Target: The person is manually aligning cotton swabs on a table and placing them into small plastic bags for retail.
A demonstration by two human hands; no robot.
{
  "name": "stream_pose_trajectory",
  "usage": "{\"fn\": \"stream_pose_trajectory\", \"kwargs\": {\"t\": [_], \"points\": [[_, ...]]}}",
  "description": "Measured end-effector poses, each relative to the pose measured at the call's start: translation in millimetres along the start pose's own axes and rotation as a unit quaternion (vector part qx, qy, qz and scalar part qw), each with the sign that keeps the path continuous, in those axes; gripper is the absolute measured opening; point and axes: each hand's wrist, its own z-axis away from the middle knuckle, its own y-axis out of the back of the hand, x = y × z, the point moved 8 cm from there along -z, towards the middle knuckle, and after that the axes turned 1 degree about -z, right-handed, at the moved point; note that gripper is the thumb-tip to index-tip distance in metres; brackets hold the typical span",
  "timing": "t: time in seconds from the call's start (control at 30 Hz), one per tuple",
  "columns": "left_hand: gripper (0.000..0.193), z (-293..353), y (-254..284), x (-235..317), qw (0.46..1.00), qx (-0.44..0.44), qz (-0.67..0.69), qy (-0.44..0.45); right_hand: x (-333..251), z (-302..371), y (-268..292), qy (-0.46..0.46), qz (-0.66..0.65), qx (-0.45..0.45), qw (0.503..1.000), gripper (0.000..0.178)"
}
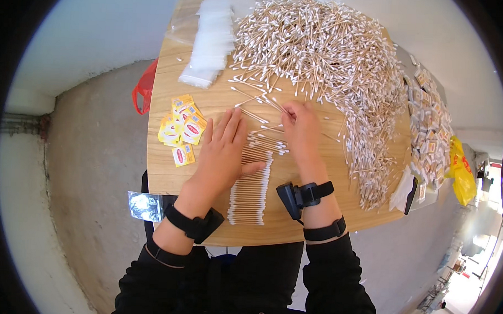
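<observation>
A neat row of cotton swabs (248, 195) with wooden sticks lies side by side on the wooden table (202, 210), ending near its front edge. My left hand (221, 153) lies flat along the row's left side, fingers stretched forward and thumb across the sticks. Just beyond the row, my right hand (301, 128) is closed in a pinch on cotton swabs (275, 104); its fingertips partly hide them. Several loose swabs (253, 96) lie at angles between and ahead of my hands. A large heap of swabs (322, 49) spreads over the far and right side.
Left of my left hand are yellow-and-white printed cards (182, 124). Clear plastic bags (211, 42) are stacked at the far left. Small filled packs (430, 124) pile up on the right, beside a yellow bag (461, 171). A red bag (145, 87) hangs by the left edge.
</observation>
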Motion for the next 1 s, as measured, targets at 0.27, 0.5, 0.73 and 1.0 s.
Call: {"fn": "stream_pose_trajectory", "kwargs": {"t": [0.27, 0.5, 0.73, 1.0], "points": [[0.041, -20, 3, -12, 0.994, 0.104, 0.032, -0.028, -39, 9, 18, 0.126, -0.066, 0.047, 0.989, 0.014], [0.03, -18, 17, -17, 0.992, 0.124, 0.017, -0.018, -15, 53, 47, 0.023, -0.114, 0.089, 0.989, 0.015], [0.009, -28, 18, -23, 0.993, 0.117, -0.024, 0.014, 14, 69, 38, -0.054, -0.138, 0.09, 0.985, 0.017], [0.007, -20, 17, -38, 0.999, 0.021, 0.002, 0.03, 23, 74, 33, -0.065, -0.187, 0.057, 0.979, 0.016]]}}
